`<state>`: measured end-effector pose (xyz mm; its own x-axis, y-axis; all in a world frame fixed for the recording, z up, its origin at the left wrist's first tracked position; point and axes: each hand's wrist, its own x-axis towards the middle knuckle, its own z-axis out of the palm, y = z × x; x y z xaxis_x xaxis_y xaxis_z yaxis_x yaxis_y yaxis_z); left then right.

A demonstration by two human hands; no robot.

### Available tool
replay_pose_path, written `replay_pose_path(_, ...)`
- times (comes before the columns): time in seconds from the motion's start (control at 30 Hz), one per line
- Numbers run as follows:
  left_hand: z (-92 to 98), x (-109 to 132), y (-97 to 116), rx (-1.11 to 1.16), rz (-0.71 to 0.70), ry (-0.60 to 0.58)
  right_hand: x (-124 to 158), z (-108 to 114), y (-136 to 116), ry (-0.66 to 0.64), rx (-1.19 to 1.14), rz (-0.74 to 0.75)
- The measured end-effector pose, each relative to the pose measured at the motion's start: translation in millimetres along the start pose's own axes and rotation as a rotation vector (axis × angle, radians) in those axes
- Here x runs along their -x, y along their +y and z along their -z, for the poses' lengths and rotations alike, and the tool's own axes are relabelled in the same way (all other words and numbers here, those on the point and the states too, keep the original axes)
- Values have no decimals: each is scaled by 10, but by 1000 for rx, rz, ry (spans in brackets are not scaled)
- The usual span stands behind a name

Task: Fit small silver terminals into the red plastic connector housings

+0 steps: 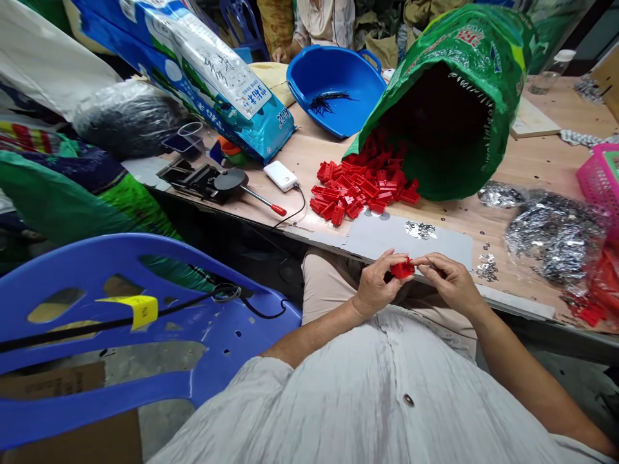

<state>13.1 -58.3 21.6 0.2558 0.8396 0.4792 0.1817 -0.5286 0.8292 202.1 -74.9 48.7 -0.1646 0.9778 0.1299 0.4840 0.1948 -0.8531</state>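
Observation:
My left hand grips a small red plastic part between thumb and fingers, just above my lap at the table's edge. My right hand is closed in a pinch against the right side of that part. Whatever its fingertips hold is too small to make out. Beyond my hands, a heap of similar red plastic parts spills from the mouth of a green woven sack. Small shiny metal pieces lie on a grey sheet in front of me.
To the left are a hand-lever tool, a white power bank with a cable, and a blue bag. A blue basin holds dark thin pieces. Bagged metal pieces lie right. A blue chair stands left; another person sits opposite.

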Motion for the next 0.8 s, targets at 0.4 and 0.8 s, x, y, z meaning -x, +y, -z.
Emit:
replay_pose_path(0.4, -13, 26, 27, 10, -9, -46, -12, -51, 142, -47, -233, -199)
replay_pose_path(0.8, -20, 52, 44, 32, 82, -49, -12, -29, 159, -145, -415, -284)
